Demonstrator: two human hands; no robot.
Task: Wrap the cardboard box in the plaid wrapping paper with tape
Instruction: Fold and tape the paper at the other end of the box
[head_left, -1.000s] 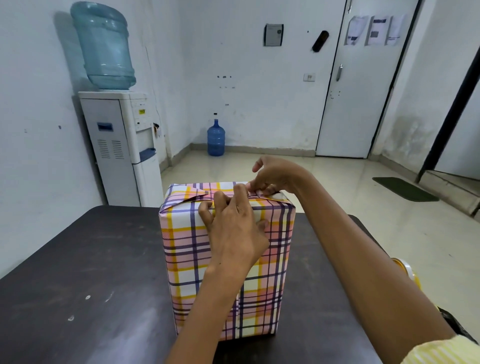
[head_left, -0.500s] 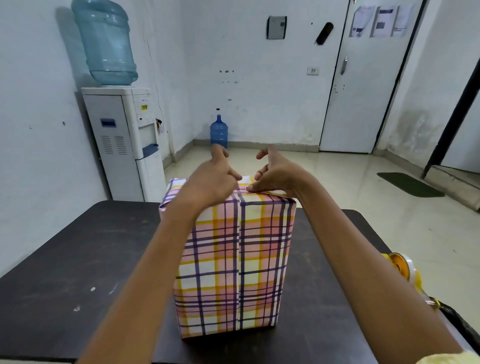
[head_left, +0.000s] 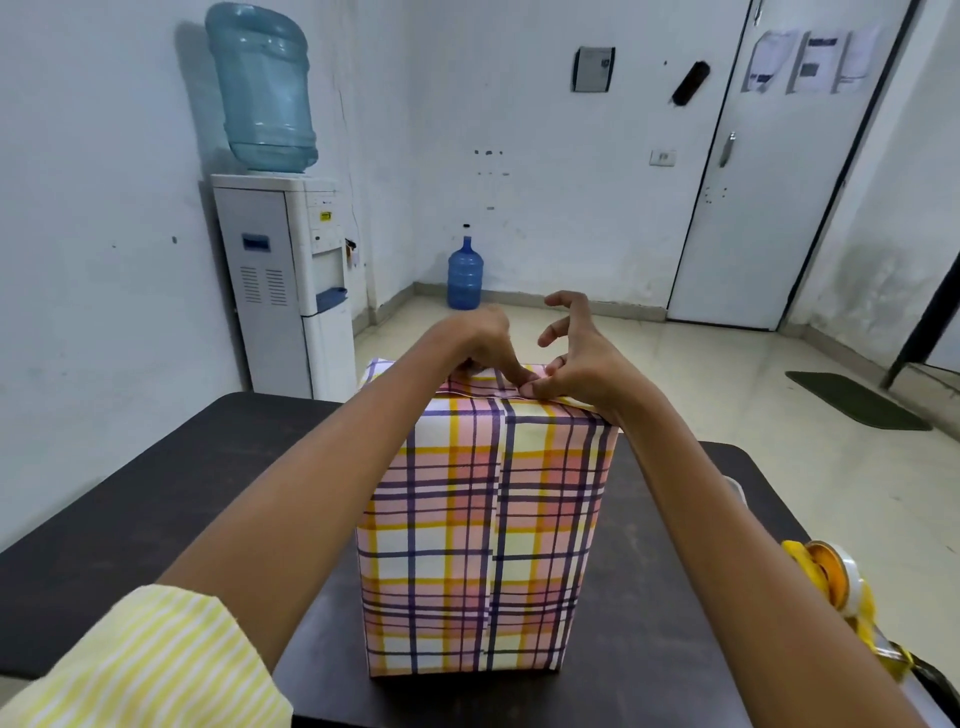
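Observation:
The cardboard box, fully covered in pink, yellow and purple plaid wrapping paper, stands upright on the dark table. A paper seam runs down the middle of its front face. Both hands work at the folded paper on its top. My left hand has curled fingers on the top fold, its thumb stretched toward the right hand. My right hand pinches the paper edge at the top front rim with thumb and forefinger, the other fingers lifted. The top folds are mostly hidden behind the hands.
A yellow tape dispenser lies at the table's right edge, by my right forearm. A water dispenser stands against the left wall behind the table. A blue bottle sits on the floor; a door is at the back right.
My left hand left the box's front face and went up onto the top fold. Both hands have drawn together at the top front edge. The box has not moved.

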